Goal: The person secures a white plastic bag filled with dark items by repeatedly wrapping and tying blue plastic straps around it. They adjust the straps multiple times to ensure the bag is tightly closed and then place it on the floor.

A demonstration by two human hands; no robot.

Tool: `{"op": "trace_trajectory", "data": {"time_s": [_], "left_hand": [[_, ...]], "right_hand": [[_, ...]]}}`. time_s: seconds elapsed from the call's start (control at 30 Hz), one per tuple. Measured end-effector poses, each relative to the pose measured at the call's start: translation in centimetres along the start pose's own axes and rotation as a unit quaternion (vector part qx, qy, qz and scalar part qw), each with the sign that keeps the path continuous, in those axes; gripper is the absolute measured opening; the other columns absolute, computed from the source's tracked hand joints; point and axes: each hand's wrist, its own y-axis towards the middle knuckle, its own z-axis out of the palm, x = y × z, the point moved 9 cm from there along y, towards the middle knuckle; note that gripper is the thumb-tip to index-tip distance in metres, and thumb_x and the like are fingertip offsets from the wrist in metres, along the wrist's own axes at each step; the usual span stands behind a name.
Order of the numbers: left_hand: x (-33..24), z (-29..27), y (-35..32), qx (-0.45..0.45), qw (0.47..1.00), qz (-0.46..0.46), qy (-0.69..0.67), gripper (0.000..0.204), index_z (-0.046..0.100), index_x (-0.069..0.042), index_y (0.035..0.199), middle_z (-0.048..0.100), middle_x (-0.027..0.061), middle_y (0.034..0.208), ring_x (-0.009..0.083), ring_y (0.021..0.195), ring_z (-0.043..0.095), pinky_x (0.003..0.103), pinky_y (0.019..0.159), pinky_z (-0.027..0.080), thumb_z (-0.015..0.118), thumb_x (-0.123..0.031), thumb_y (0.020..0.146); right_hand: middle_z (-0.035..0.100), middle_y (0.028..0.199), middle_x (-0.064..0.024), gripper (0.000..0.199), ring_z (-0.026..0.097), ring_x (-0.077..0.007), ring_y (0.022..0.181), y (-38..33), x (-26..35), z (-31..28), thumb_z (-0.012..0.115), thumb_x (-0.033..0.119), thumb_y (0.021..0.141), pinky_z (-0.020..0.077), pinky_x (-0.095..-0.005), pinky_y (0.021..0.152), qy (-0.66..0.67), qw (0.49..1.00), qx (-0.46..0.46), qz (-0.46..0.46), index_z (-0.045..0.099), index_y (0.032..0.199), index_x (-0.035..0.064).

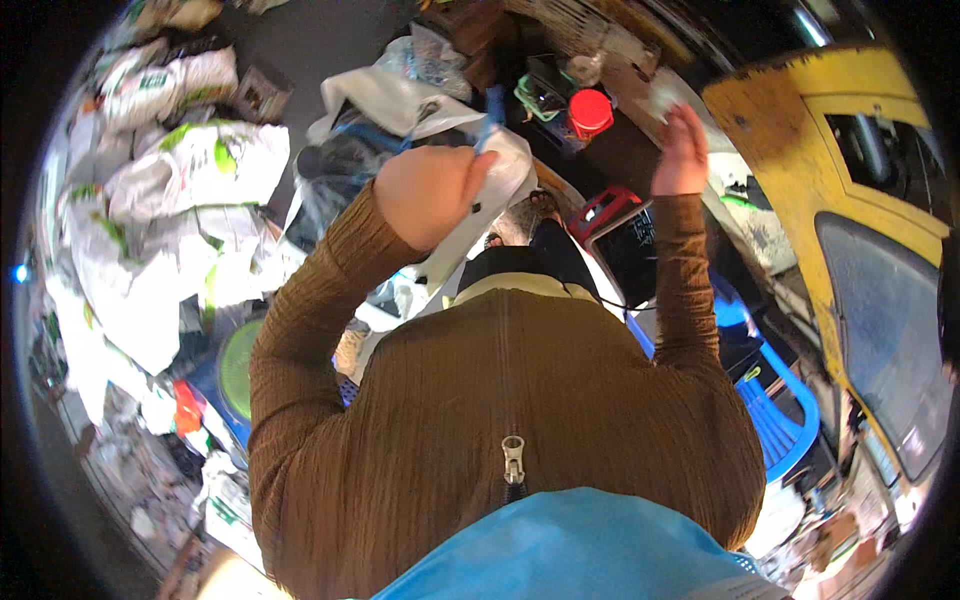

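Observation:
Both my arms, in brown ribbed sleeves, are raised in front of my chest. My left hand (430, 195) is closed in a fist around a thin blue handle-like thing (487, 122) that sticks up from it, just in front of a white plastic bag (400, 100). My right hand (680, 150) is held higher and to the right, its fingers pinched on a small pale crumpled thing (660, 98). What that pale thing is I cannot tell. A sweater zipper (513, 460) hangs at the middle of my chest.
Heaps of white and green printed bags (190, 180) lie to the left. A red-lidded jar (590, 112) stands ahead, with a red-rimmed black box (612, 225) below it. A yellow vehicle panel (800, 150) fills the right. A blue plastic chair (775, 410) and a green round lid (235, 370) sit low.

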Motion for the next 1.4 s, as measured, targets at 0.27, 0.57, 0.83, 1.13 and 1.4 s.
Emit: {"op": "trace_trajectory", "data": {"time_s": [0.27, 0.57, 0.83, 1.13, 1.4], "left_hand": [[1.1, -8.6, -8.8, -0.1, 0.968, 0.031, -0.229, 0.024, 0.058, -0.001, 0.079, 0.056, 0.0089, 0.067, 0.02, 0.065, 0.056, 0.031, 0.061, 0.043, 0.048, -0.02, 0.089], [14.9, -4.0, -19.7, -0.308, 0.7, -0.037, -0.643, 0.025, 0.057, -0.001, 0.074, 0.051, 0.0038, 0.063, 0.0088, 0.051, 0.04, 0.023, 0.049, 0.032, 0.048, -0.02, 0.089], [19.0, -2.2, -24.7, -0.464, 0.4, -0.055, -0.788, 0.024, 0.049, -0.007, 0.075, 0.027, -0.0041, 0.055, 0.0079, 0.047, 0.022, 0.024, 0.045, 0.022, 0.043, -0.023, 0.092], [16.9, -2.6, -23.1, -0.428, 0.422, -0.027, -0.798, 0.018, 0.046, -0.008, 0.076, 0.03, -0.0039, 0.057, 0.0083, 0.049, 0.027, 0.024, 0.048, 0.028, 0.043, -0.02, 0.09], [16.2, -2.3, -23.4, -0.43, 0.442, -0.048, -0.786, 0.024, 0.048, -0.007, 0.077, 0.027, -0.0042, 0.057, 0.0077, 0.048, 0.024, 0.024, 0.048, 0.025, 0.044, -0.025, 0.091]], "right_hand": [[0.059, 0.078, -0.0041, 0.019, 0.054, -0.0106, 0.076, -9.4, 13.8, 27.7, 0.048, 0.013, 0.09, 0.0425, -0.0236, 0.071, -0.091, 0.799, 0.592, 0.056, 0.06, 0.085, -0.0008], [0.058, 0.075, -0.0034, 0.018, 0.05, -0.0065, 0.062, 3.7, 19.4, 20.9, 0.055, 0.01, 0.085, 0.0398, -0.0202, 0.056, -0.452, 0.658, 0.602, 0.008, 0.061, 0.099, 0.0005], [0.063, 0.083, -0.0072, 0.023, 0.049, -0.0074, 0.054, 13.8, 26.0, 15.1, 0.06, 0.012, 0.083, 0.0389, -0.0196, 0.05, -0.31, 0.866, 0.385, -0.075, 0.06, 0.103, 0.002], [0.059, 0.08, -0.0005, 0.012, 0.051, -0.0171, 0.091, -11.7, -0.7, 31.9, 0.059, 0.022, 0.063, 0.0356, -0.0348, 0.086, -0.427, 0.299, 0.707, -0.477, 0.063, 0.072, 0.0138], [0.06, 0.076, -0.0092, 0.018, 0.051, -0.0213, 0.077, -6.6, -5.7, 30.4, 0.059, 0.019, 0.071, 0.0415, -0.0377, 0.073, -0.588, 0.641, 0.493, 0.011, 0.063, 0.088, 0.0151]]}}
